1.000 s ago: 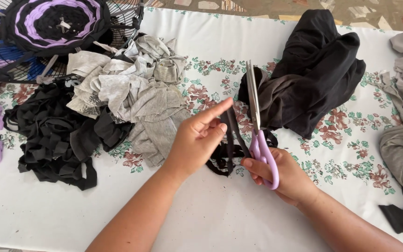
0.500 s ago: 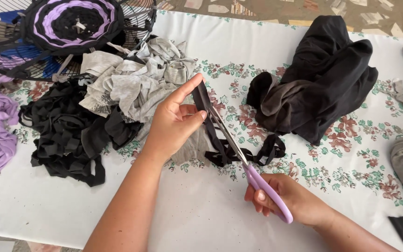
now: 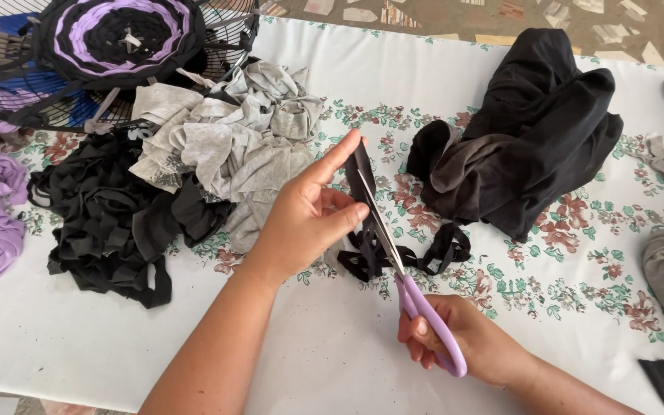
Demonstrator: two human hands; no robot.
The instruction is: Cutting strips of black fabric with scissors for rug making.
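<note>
The left hand (image 3: 305, 223) pinched a limp black fabric strip (image 3: 363, 180) taut at its top; the right hand (image 3: 463, 342) gripped purple scissors (image 3: 416, 307), cutting mid-frame.

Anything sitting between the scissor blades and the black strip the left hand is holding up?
Nothing visible. The left hand pinches the black fabric strip upright, and the purple-handled scissors in the right hand already lie along it. The grey fabric heap and the black garment pile lie off to either side.
</note>
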